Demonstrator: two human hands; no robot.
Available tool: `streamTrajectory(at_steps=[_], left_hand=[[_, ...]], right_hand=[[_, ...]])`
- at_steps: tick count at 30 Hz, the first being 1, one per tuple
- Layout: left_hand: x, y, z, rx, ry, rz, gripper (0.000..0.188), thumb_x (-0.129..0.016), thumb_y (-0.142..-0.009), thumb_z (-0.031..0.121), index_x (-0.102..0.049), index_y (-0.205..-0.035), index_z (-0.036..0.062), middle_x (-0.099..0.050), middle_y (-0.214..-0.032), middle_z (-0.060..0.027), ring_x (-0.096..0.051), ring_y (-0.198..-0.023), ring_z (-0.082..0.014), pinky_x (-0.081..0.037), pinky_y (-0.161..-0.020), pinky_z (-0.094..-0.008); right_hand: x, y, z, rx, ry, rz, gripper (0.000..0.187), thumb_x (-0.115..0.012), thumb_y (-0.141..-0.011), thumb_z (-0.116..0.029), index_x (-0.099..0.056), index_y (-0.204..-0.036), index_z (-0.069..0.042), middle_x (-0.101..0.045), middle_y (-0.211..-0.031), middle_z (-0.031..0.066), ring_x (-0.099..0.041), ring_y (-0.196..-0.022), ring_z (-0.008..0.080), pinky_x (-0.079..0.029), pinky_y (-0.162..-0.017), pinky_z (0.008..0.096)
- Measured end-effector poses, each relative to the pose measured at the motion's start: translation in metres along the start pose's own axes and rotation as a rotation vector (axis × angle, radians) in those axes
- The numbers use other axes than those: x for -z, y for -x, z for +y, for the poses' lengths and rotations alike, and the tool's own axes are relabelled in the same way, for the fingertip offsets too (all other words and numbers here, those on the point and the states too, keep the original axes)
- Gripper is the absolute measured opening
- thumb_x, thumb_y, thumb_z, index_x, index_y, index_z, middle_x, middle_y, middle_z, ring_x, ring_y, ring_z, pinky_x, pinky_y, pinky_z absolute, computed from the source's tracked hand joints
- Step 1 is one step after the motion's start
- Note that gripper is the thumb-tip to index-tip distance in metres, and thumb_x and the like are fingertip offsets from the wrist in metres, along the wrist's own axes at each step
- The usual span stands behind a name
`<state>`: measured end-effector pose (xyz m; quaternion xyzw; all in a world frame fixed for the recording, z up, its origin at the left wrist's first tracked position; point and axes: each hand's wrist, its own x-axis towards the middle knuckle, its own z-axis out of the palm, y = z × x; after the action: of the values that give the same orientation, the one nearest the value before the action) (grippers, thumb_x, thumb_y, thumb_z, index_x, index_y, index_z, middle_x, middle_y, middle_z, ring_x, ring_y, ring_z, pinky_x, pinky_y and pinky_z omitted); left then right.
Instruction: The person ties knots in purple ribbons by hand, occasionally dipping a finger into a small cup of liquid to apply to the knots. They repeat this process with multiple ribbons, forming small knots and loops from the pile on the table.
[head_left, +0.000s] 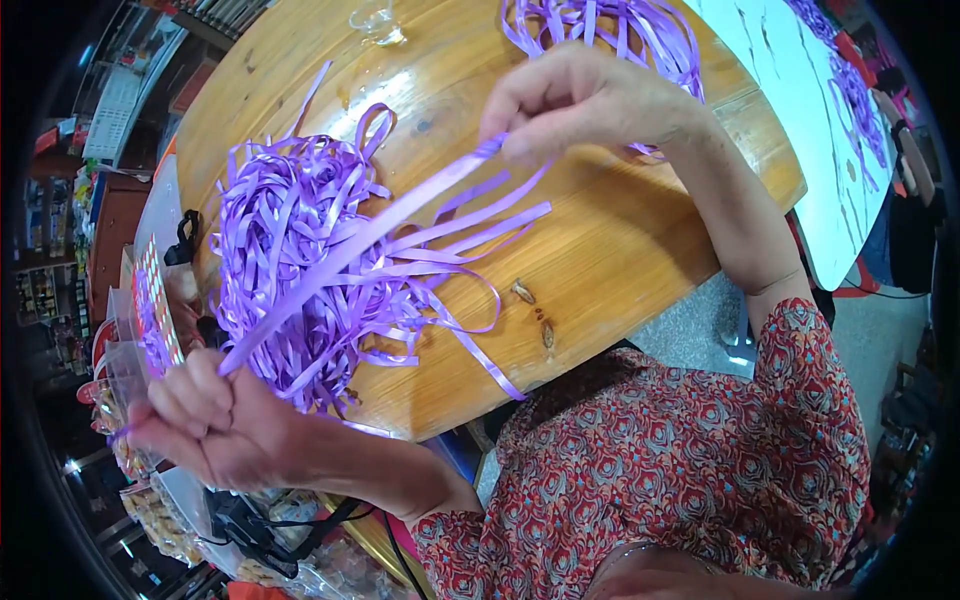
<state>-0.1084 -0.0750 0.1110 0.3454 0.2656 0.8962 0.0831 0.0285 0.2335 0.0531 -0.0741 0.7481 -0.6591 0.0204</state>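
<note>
A purple satin ribbon (375,235) runs taut on a slant between my two hands. My left hand (215,420), at the lower left beyond the table's edge, is closed in a fist round its lower end. Farther up and to the right, my right hand (585,105) pinches the other end between thumb and fingers. Beneath the stretched ribbon lies a large tangled heap of purple ribbons (290,220), with several loose tails trailing right across the wooden table (610,270).
Another bundle of purple ribbon (650,40) lies at the far right of the table. A clear glass (378,20) stands at the far edge. A white marbled table (790,110) is on the right, with more ribbon and a person's arm (905,150) beyond. Bagged goods (165,520) crowd the lower left.
</note>
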Motion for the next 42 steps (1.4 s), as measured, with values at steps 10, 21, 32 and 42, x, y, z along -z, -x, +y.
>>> streamTrajectory(at_steps=[10,21,32,42], left_hand=[[0.021,0.021,-0.03,-0.52,-1.565,0.263,0.043,-0.065,-0.079,0.0,-0.047,-0.118,-0.0054,-0.051,-0.114,-0.0178,-0.056,-0.1,-0.0246,-0.048,-0.082,-0.0303],[-0.04,0.054,-0.116,0.725,-0.34,0.085,0.019,-0.057,-0.089,0.017,-0.059,-0.093,-0.0009,-0.055,-0.072,0.0015,-0.049,-0.063,-0.0069,-0.043,-0.058,-0.0225],[0.008,0.033,-0.112,-0.444,-1.939,-0.197,0.035,-0.065,-0.074,0.008,-0.055,-0.105,-0.0028,-0.058,-0.088,-0.0147,-0.059,-0.078,-0.0272,-0.047,-0.068,-0.0336],[-0.022,0.049,-0.146,0.503,-0.495,0.009,0.023,-0.056,-0.085,0.019,-0.061,-0.084,-0.0039,-0.057,-0.068,-0.0044,-0.052,-0.064,-0.0076,-0.042,-0.056,-0.0244]], right_hand=[[-0.014,-0.006,0.008,0.247,0.244,0.316,0.01,-0.061,-0.084,-0.008,-0.065,-0.09,0.0,-0.06,-0.078,0.001,-0.055,-0.074,0.0067,-0.043,-0.064,0.0218],[-0.044,-0.013,0.0,0.434,0.634,0.365,0.02,-0.065,-0.075,0.003,-0.065,-0.095,0.001,-0.06,-0.084,0.0063,-0.055,-0.077,0.0139,-0.042,-0.066,0.0235],[-0.043,-0.013,0.015,0.331,0.5,0.452,0.015,-0.06,-0.081,0.004,-0.063,-0.096,0.003,-0.057,-0.085,0.0057,-0.053,-0.078,0.0123,-0.041,-0.067,0.0227],[-0.05,-0.01,0.014,0.571,1.126,0.46,0.024,-0.066,-0.074,0.006,-0.064,-0.098,0.0,-0.057,-0.086,0.0096,-0.056,-0.075,0.0201,-0.045,-0.065,0.026]])
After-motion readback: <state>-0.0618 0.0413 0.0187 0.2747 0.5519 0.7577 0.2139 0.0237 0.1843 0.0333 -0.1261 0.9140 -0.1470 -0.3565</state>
